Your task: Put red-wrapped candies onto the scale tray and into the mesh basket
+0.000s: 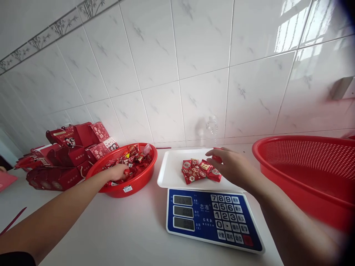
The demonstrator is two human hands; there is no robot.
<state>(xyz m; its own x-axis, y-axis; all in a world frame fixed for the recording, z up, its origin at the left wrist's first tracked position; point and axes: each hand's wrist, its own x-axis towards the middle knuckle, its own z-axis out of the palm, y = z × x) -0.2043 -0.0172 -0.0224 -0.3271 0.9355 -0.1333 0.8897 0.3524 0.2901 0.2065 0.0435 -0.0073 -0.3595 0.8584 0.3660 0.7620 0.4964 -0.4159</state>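
My left hand (119, 172) reaches into a round red plastic basket (130, 188) heaped with small wrapped candies (138, 157). Its fingers are curled in around a red-wrapped candy (127, 173), partly hidden among the others. Over the white weighing tray (169, 173) of a digital scale, my right hand (230, 162) pinches another red-wrapped candy (217, 158). Beneath and to the left of it, several red packets (195, 173) lie in a small cluster on the tray. The scale's blue panel (203, 221) has number keys and three displays.
Stacked dark red gift boxes (70, 157) stand behind the left basket. At the right is a large red perforated basket (302, 195). A clear bottle (212, 129) stands against the tiled wall. A hand with a pink-red item (6, 180) shows at the far left edge.
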